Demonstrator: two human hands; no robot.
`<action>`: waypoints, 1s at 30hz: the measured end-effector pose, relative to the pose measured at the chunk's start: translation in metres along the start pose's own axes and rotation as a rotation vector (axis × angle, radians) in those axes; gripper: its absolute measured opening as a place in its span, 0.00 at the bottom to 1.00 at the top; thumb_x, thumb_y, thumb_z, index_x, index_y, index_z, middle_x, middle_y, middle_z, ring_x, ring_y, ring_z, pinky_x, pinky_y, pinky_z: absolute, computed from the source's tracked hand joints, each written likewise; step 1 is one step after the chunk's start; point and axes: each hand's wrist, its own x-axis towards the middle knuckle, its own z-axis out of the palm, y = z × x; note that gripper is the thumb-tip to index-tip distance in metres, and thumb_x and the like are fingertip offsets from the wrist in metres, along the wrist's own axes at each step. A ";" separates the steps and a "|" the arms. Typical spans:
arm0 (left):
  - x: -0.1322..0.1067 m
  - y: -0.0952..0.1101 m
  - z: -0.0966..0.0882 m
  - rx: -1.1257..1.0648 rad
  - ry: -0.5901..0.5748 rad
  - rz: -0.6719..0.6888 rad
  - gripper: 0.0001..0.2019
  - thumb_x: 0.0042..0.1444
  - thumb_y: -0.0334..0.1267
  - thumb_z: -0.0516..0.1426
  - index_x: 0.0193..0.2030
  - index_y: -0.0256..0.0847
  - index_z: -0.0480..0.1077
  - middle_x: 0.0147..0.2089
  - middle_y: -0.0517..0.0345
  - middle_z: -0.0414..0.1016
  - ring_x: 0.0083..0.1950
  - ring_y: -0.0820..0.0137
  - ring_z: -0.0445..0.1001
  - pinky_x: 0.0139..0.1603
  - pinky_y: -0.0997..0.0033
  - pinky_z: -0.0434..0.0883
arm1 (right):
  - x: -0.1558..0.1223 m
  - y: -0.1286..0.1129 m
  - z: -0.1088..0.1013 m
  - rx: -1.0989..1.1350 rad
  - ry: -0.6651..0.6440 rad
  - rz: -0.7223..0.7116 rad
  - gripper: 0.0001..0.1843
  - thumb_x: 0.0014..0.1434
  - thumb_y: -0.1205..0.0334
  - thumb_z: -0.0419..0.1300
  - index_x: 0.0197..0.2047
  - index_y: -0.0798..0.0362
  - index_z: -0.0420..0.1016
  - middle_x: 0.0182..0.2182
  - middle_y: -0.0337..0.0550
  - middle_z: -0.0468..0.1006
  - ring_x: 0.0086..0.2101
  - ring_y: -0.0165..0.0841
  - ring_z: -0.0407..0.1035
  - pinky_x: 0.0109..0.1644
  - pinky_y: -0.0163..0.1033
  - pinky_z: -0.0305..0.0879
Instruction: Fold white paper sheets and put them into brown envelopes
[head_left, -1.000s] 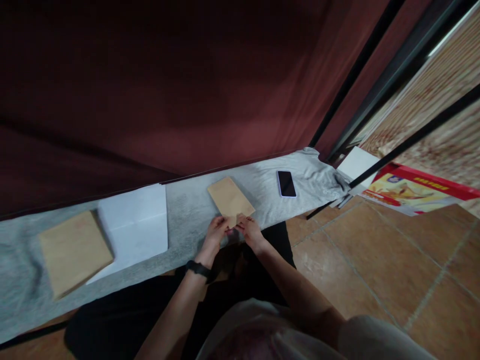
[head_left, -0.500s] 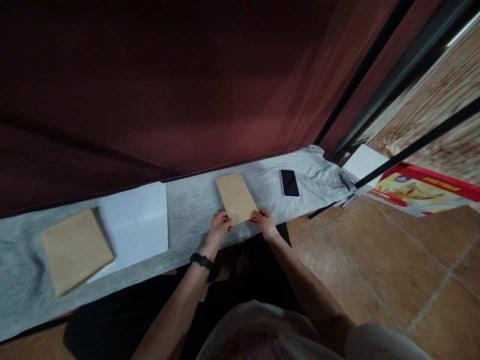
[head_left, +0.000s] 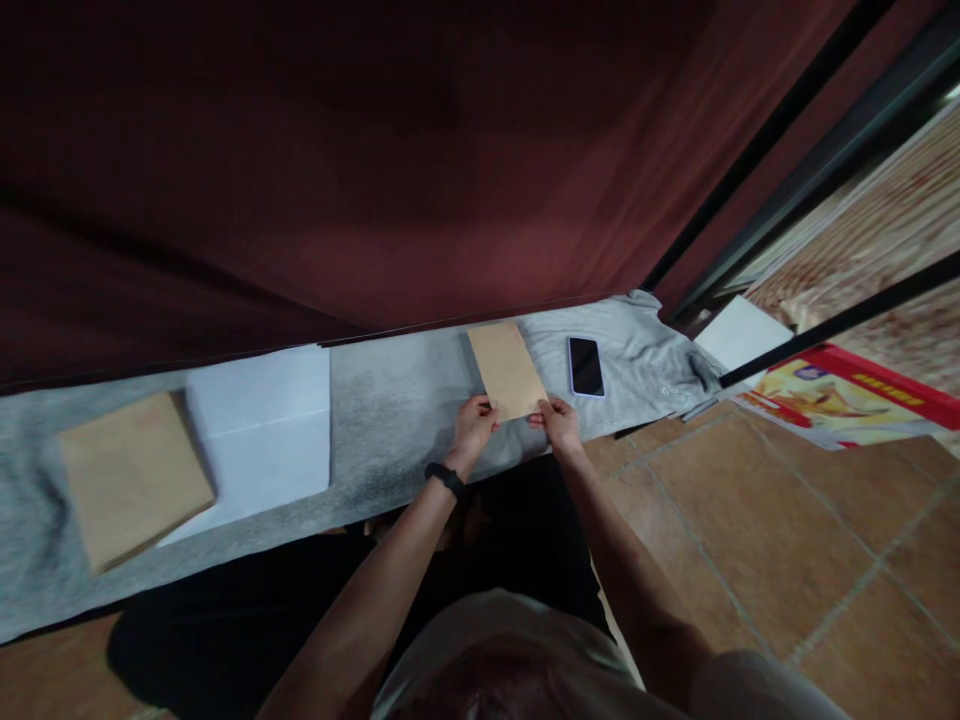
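A small brown envelope (head_left: 506,367) lies on the grey cloth (head_left: 397,410) that covers a long low surface. My left hand (head_left: 473,424) pinches the envelope's near left corner; a black band sits on that wrist. My right hand (head_left: 556,420) pinches its near right corner. Both hands have their fingers closed on the near edge. A dark phone (head_left: 586,365) lies face up just right of the envelope.
A white sheet stack (head_left: 259,435) and a larger brown envelope (head_left: 127,478) lie to the left on the cloth. A dark red curtain (head_left: 360,170) hangs behind. At right are white paper (head_left: 739,332), a red and yellow box (head_left: 847,392) and tiled floor (head_left: 787,530).
My hands spread from the middle of the envelope's near edge to its two corners. The envelope has slid away from me and to the right, closer to the phone.
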 end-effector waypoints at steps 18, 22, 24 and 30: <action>-0.075 -0.025 -0.028 0.498 -0.054 0.530 0.18 0.60 0.23 0.53 0.53 0.42 0.74 0.55 0.50 0.77 0.54 0.66 0.78 0.61 0.62 0.75 | 0.014 0.004 -0.017 -0.052 0.117 0.103 0.07 0.57 0.60 0.64 0.31 0.48 0.69 0.20 0.32 0.75 0.22 0.32 0.75 0.30 0.36 0.79; -0.088 -0.038 -0.048 0.575 -0.068 0.568 0.17 0.62 0.24 0.54 0.52 0.43 0.75 0.56 0.52 0.77 0.58 0.65 0.77 0.63 0.60 0.75 | 0.017 0.002 -0.024 -0.138 0.117 0.099 0.06 0.59 0.61 0.61 0.32 0.48 0.68 0.19 0.33 0.75 0.23 0.33 0.76 0.31 0.37 0.80; -0.094 -0.044 -0.058 0.594 -0.055 0.574 0.16 0.63 0.26 0.54 0.52 0.44 0.75 0.57 0.52 0.77 0.58 0.65 0.77 0.64 0.59 0.75 | 0.017 0.000 -0.028 -0.207 0.103 0.098 0.06 0.60 0.60 0.60 0.32 0.49 0.68 0.19 0.34 0.75 0.23 0.33 0.75 0.31 0.38 0.79; -0.111 -0.057 -0.092 0.601 0.037 0.581 0.15 0.66 0.31 0.52 0.53 0.45 0.76 0.57 0.52 0.77 0.57 0.65 0.78 0.63 0.59 0.76 | 0.010 -0.006 -0.033 -0.503 0.081 0.036 0.09 0.65 0.56 0.58 0.43 0.51 0.73 0.22 0.35 0.77 0.22 0.33 0.74 0.29 0.37 0.77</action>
